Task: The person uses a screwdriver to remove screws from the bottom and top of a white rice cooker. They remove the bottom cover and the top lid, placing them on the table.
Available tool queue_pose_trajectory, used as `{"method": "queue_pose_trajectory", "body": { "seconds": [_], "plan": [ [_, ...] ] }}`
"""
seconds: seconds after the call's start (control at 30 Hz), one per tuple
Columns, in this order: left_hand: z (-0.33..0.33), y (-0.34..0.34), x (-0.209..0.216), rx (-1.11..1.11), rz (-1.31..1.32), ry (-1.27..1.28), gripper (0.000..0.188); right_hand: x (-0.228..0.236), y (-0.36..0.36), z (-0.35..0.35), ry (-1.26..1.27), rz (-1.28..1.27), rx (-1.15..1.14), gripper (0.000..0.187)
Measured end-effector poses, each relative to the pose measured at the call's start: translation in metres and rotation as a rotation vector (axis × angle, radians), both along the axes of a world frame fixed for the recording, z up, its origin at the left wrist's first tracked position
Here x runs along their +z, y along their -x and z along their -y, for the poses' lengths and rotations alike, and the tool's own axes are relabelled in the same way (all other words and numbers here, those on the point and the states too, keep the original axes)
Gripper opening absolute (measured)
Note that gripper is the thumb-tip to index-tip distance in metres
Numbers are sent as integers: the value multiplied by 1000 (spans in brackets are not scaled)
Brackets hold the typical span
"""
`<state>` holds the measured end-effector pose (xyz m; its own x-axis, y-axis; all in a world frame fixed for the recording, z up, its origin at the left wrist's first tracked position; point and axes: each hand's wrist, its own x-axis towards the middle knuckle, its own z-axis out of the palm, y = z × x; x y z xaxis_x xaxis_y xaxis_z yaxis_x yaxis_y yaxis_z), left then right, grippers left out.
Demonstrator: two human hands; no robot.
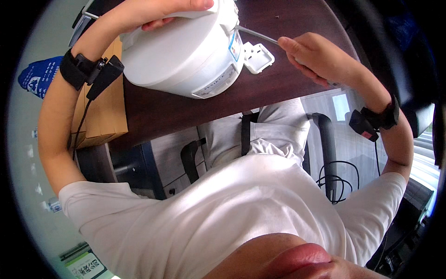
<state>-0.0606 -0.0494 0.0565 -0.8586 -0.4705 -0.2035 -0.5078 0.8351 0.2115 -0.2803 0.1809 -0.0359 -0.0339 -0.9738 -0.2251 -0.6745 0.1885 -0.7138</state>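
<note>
A white rice cooker lies tilted on the dark brown table. My left hand, partly cut off by the upper edge of the view, is closed on a raised white part of the cooker at its far side. In my right hand is a screwdriver with a thin metal shaft; my fingers hide most of its handle. The shaft's tip meets the cooker's right side, near a white projection, and the exact contact is too small to make out. Beside the cooker a small white plastic piece rests on the table.
The dark table ends just in front of my lap. A cardboard box stands at the left, with a blue printed bag beyond it. Chair armrests flank my legs, and black cables hang at the right.
</note>
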Motion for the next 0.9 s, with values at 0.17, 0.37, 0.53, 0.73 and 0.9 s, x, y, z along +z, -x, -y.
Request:
{"method": "queue_pose_trajectory", "body": {
  "seconds": [0.17, 0.37, 0.53, 0.73, 0.9],
  "plan": [
    [3, -2, 1, 2, 14, 16, 70, -8, 1, 1, 41, 65, 17, 60],
    [4, -1, 1, 13, 37, 11, 70, -10, 2, 2, 32, 79, 24, 61],
    [4, -2, 1, -26, 30, 8, 71, 0, 3, 2, -26, -57, -14, 58],
    [-6, 6, 9, 9, 132, 23, 72, 75, -15, 7, -363, -337, -69, 55],
    [-10, 7, 24, 137, 174, -178, 61, 74, -19, 7, -342, -374, -77, 61]
  ]
}}
